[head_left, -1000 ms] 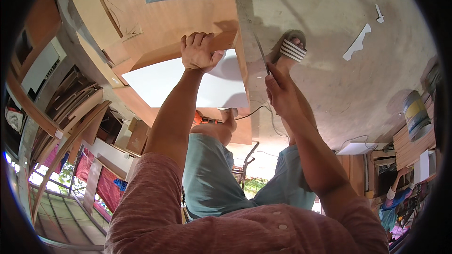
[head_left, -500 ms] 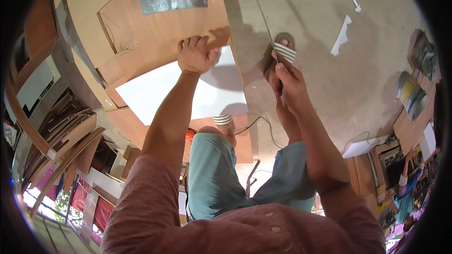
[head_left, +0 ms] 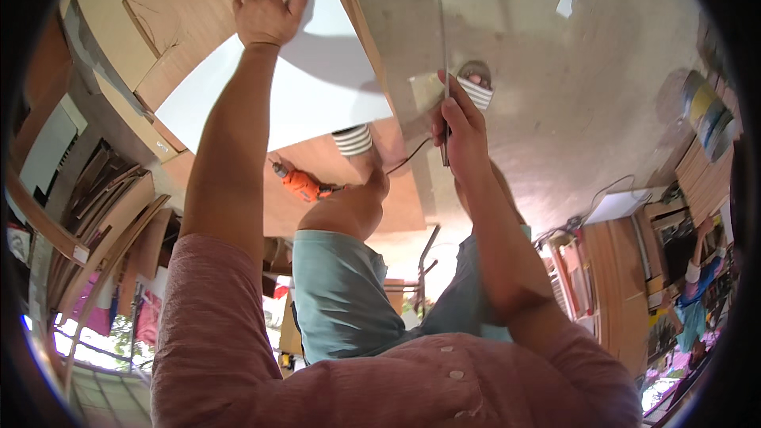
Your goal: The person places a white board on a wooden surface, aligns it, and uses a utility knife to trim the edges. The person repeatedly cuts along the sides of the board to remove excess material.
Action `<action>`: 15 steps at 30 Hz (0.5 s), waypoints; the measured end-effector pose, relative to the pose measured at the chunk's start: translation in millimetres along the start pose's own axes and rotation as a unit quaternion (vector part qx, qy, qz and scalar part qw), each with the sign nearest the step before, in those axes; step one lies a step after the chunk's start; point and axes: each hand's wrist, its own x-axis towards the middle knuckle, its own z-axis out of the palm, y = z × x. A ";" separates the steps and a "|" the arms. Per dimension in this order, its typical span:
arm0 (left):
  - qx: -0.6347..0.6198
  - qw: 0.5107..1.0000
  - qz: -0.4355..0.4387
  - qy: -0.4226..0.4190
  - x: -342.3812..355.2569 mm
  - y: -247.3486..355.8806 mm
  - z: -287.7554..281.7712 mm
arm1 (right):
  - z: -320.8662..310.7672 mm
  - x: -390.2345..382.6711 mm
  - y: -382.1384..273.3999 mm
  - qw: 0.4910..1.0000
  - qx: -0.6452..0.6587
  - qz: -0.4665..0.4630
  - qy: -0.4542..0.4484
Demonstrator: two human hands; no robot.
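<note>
Head view: on plywood (head_left: pixel 190 12), white sheet (head_left: pixel 222 87) is touched by spread left hand (head_left: pixel 269 14); over floor (head_left: pixel 555 95), thin strip (head_left: pixel 445 63) is clenched in right hand (head_left: pixel 464 123).

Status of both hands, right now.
Left hand: at the white panel's far edge, thumb apart from the fingers; whether it grips cannot be told.
Right hand: closed, holding a long thin strip-like tool.

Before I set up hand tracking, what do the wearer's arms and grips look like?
Dusty-pink, finely streaked fabric left short sleeve; matching right short sleeve. Left forearm and right forearm are bare. Left grip and right grip are ungloved human hands. No watch, bracelet, cables or markings visible.
</note>
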 end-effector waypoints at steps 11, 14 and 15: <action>0.013 0.999 0.009 0.035 4.2 -7.1 7.8 | -25.5 12.4 -5.4 0.992 -0.095 -0.017 -0.077; 0.013 0.999 0.012 0.033 2.2 -6.3 5.7 | -24.2 14.4 -19.0 0.991 -0.091 -0.015 -0.096; 0.006 0.999 0.011 0.034 -0.2 -5.9 5.1 | -24.1 14.3 -24.6 0.990 -0.091 -0.016 -0.104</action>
